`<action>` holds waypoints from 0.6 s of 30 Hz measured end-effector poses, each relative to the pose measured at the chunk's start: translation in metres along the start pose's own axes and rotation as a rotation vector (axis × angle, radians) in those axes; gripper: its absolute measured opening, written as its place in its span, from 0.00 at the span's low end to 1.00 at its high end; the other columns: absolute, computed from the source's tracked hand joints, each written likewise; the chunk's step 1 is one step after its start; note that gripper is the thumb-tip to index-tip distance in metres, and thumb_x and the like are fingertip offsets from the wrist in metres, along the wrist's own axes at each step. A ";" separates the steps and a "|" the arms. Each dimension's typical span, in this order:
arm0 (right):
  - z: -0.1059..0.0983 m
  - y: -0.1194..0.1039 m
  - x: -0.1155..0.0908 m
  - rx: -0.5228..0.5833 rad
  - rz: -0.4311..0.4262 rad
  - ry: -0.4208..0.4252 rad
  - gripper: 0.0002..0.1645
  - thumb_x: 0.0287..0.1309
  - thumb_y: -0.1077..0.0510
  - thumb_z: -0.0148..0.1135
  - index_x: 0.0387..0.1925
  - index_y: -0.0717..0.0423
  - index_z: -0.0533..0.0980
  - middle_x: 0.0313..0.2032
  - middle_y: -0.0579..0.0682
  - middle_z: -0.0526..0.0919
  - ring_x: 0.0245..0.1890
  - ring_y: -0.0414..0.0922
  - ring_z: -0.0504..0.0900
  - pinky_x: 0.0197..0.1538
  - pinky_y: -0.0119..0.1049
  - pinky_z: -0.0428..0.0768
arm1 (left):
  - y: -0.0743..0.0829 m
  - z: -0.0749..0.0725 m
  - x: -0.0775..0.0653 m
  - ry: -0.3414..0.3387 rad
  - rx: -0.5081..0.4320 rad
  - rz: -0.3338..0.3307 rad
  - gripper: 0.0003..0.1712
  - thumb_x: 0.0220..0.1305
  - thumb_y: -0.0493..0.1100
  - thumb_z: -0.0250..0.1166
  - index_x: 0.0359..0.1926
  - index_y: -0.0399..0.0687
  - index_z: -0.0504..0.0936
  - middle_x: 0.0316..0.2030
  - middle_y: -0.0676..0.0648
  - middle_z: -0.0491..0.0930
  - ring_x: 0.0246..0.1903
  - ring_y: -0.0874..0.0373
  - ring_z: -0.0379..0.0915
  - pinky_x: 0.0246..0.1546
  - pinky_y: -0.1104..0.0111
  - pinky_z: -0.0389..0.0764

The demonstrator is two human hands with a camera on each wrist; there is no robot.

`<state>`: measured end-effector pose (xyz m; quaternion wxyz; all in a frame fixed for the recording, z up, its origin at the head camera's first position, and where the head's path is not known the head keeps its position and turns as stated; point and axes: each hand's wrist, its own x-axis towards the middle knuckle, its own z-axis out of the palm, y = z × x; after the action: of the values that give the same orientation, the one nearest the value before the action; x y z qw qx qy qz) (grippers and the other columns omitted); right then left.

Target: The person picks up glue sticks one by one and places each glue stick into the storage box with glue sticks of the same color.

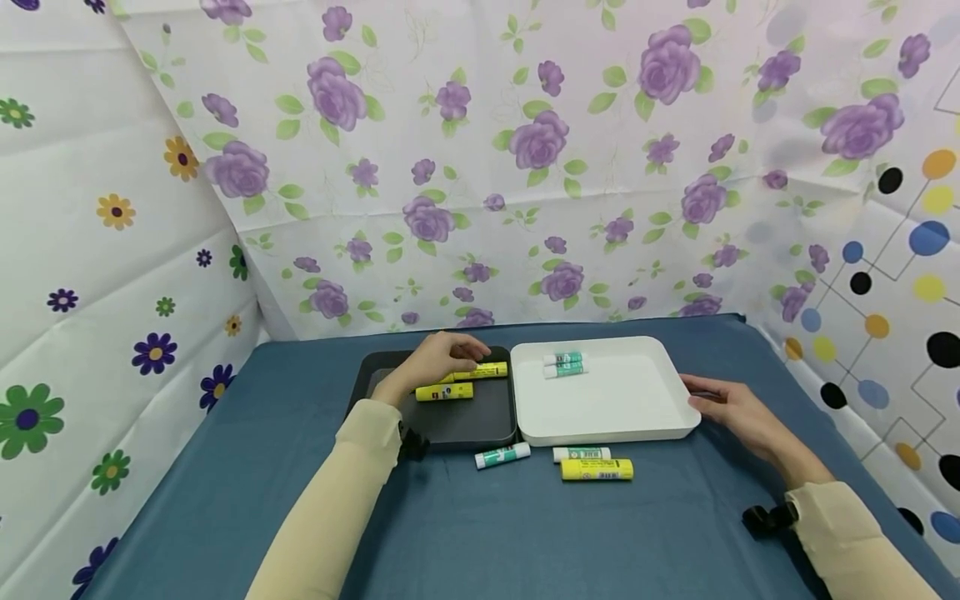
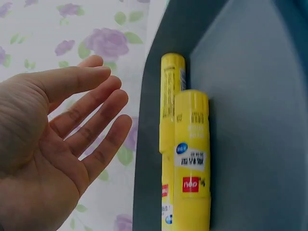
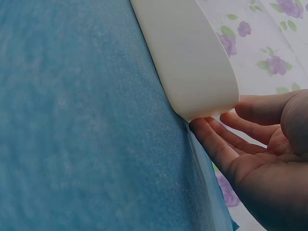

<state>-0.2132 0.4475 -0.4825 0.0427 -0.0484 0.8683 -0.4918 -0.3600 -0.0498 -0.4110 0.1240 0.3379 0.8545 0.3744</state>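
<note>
My left hand (image 1: 442,357) hovers over the dark grey tray (image 1: 472,427), fingers loosely extended and nothing held. Inside that tray lie yellow glue sticks: one at the back (image 1: 487,370), one nearer the front (image 1: 444,392), and another partly hidden between them. In the left wrist view a yellow glue stick (image 2: 192,144) lies beside the tray wall, with the hand apart from it. My right hand (image 1: 731,408) touches the right edge of the white tray (image 1: 622,408), its fingertips (image 3: 199,126) at the corner. Two white-and-green glue sticks (image 1: 564,369) lie in the white tray.
In front of the trays, on the blue cloth (image 1: 465,533), lie a white-and-green glue stick (image 1: 502,456), a second such glue stick (image 1: 581,453) and a yellow glue stick (image 1: 597,470). A flowered curtain (image 1: 465,183) hangs behind the table.
</note>
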 end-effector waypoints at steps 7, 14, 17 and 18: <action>-0.001 0.000 -0.001 0.002 0.010 -0.003 0.39 0.78 0.46 0.56 0.79 0.62 0.61 0.74 0.68 0.65 0.70 0.55 0.69 0.53 0.22 0.76 | 0.014 0.009 -0.013 0.040 -0.009 0.067 0.16 0.76 0.36 0.63 0.60 0.43 0.85 0.52 0.42 0.85 0.51 0.53 0.82 0.54 0.58 0.83; -0.001 0.001 0.000 -0.008 0.007 0.000 0.39 0.78 0.46 0.57 0.78 0.62 0.61 0.74 0.68 0.65 0.70 0.57 0.68 0.53 0.22 0.76 | 0.030 0.023 -0.025 0.085 -0.022 0.048 0.16 0.75 0.34 0.63 0.59 0.47 0.86 0.54 0.40 0.84 0.52 0.48 0.82 0.52 0.57 0.84; -0.001 0.001 0.000 -0.011 0.006 -0.001 0.39 0.78 0.46 0.56 0.78 0.63 0.61 0.74 0.68 0.65 0.71 0.62 0.66 0.53 0.21 0.76 | 0.036 0.031 -0.029 0.115 -0.043 0.024 0.16 0.74 0.34 0.63 0.59 0.48 0.86 0.53 0.42 0.85 0.52 0.48 0.81 0.49 0.58 0.85; 0.000 0.001 0.000 -0.011 0.006 -0.001 0.39 0.79 0.46 0.56 0.78 0.63 0.61 0.74 0.68 0.65 0.71 0.63 0.66 0.53 0.21 0.76 | 0.038 0.033 -0.031 0.122 -0.054 0.024 0.16 0.74 0.34 0.64 0.59 0.48 0.86 0.52 0.42 0.85 0.51 0.48 0.81 0.48 0.59 0.85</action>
<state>-0.2138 0.4484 -0.4832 0.0443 -0.0462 0.8711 -0.4870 -0.3037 -0.0336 -0.4075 0.0764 0.3213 0.8460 0.4185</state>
